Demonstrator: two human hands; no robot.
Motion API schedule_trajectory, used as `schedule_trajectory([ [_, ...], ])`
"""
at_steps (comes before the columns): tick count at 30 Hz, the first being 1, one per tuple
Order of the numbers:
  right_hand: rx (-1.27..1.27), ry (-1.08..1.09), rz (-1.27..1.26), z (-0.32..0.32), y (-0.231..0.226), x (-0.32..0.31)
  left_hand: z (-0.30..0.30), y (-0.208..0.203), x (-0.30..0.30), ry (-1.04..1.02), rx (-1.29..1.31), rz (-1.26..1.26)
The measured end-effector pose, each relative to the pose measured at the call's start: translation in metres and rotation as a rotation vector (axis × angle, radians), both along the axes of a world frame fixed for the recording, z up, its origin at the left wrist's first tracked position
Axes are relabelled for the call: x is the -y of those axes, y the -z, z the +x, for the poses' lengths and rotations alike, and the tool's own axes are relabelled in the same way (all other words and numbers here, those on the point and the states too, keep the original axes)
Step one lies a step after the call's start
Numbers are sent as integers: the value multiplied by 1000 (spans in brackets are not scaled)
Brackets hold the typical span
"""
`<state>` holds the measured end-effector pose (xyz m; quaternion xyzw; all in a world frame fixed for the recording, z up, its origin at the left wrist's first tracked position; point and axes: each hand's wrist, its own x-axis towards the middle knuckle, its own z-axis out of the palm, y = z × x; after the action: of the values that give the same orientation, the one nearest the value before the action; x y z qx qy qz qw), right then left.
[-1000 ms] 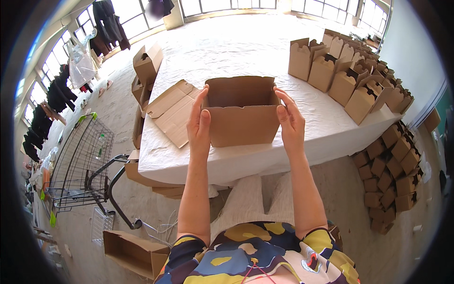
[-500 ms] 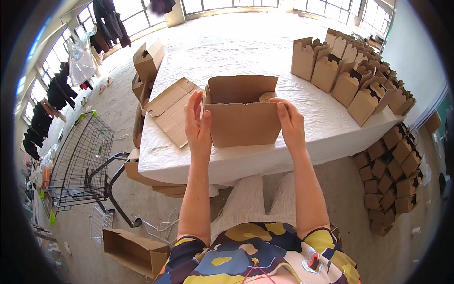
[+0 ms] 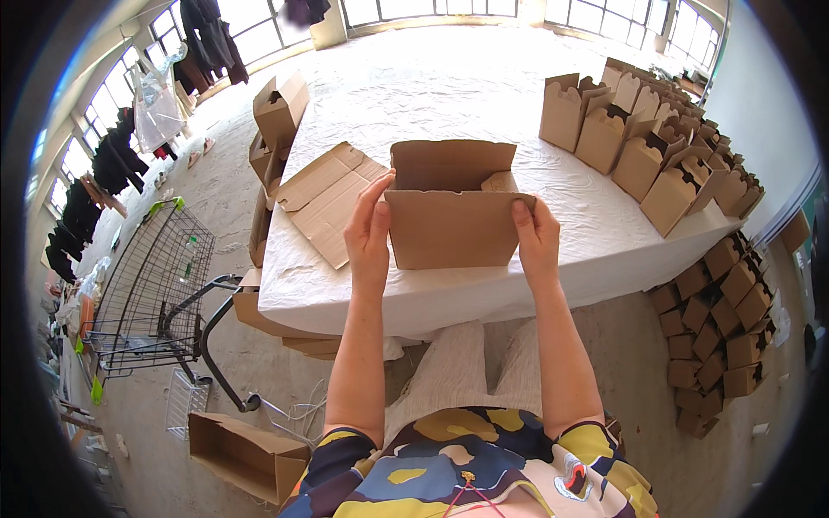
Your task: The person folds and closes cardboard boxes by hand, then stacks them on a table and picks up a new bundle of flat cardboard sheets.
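Observation:
A brown cardboard box (image 3: 453, 231), open at the top, stands at the near edge of the white-covered table. Its back wall rises above the front one, and a small flap (image 3: 498, 182) shows inside at the right corner. My left hand (image 3: 371, 231) presses on the box's left side, thumb by the front edge and fingers along the side. At the right end, my right hand (image 3: 537, 235) grips the box with its thumb on the front wall; its other fingers are partly hidden behind the side. Left of the box lies a flat cardboard blank (image 3: 332, 200).
Folded carton boxes (image 3: 665, 186) stand in rows at the table's (image 3: 414, 95) right. More boxes (image 3: 721, 319) are piled below. At the left are stacked cartons (image 3: 281, 112), a wire shopping cart (image 3: 147, 293) and an open carton (image 3: 246, 453) on the floor.
My right hand has moved from the box's top right corner to its right side. The inner right flap shows more now. My left hand has closed in on the left side.

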<state>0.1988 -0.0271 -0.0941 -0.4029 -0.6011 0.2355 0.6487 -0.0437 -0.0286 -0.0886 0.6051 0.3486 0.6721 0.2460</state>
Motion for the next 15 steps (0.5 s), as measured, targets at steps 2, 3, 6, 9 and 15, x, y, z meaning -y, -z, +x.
schedule_trajectory([
  [2, 6, -13, -14, 2, -1, 1, 6, -1, -1, -15, 19, 51],
  [3, 5, -25, -22, 4, 0, 1, 8, -2, -2, -22, 29, 78],
  [6, -17, -85, -50, 12, 1, -1, 9, 0, -4, -35, 11, 28],
  [9, -13, -131, -63, 16, 2, -2, 5, -2, -5, 12, 33, 20],
  [15, -20, -156, -76, 14, 0, -1, -9, -1, -10, 74, 38, 8],
])
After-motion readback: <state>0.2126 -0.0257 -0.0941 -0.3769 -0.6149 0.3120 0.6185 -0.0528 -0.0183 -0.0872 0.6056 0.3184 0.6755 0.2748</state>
